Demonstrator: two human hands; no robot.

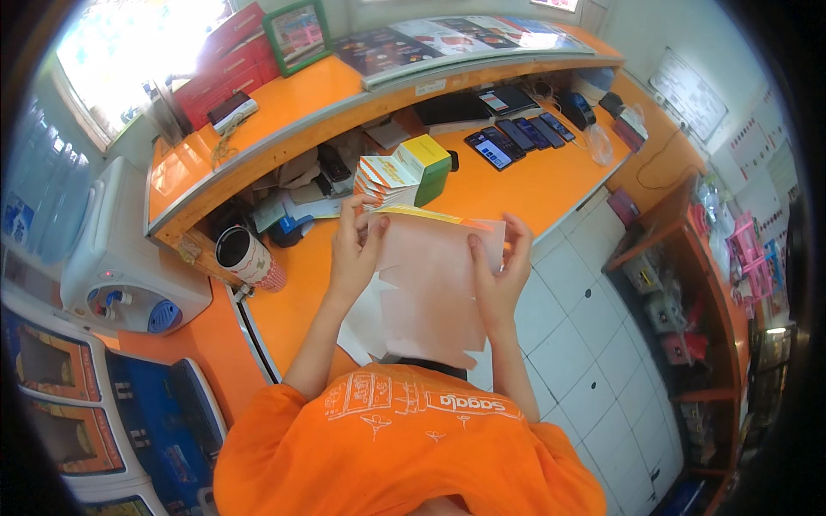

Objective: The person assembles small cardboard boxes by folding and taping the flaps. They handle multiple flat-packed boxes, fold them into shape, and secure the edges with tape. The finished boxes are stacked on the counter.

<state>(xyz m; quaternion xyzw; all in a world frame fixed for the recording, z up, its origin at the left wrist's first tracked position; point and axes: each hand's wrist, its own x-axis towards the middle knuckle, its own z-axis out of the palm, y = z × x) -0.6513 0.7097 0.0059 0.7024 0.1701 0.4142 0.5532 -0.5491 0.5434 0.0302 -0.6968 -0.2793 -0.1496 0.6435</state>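
Observation:
A flat cardboard box blank [430, 288], plain and pale inside with notched lower edges, is held up in front of my orange shirt. Its top edge is bent over and shows a yellow and orange printed strip. My left hand [355, 249] pinches the upper left corner between thumb and fingers. At the upper right corner, my right hand [501, 268] grips the same blank, thumb on the near side. Another white piece of card [363, 325] shows behind it at the lower left. Just beyond my left hand stand several printed folded cartons [385, 178] and a yellow and green box [430, 168].
Several phones [493, 148] lie on the orange counter [490, 195]. A patterned cup [251, 260] stands left, near a water dispenser [138, 275]. A raised ledge [331, 82] with red boxes [225, 73] runs along the back. Shelves [680, 258] stand right, beyond white floor tiles [585, 322].

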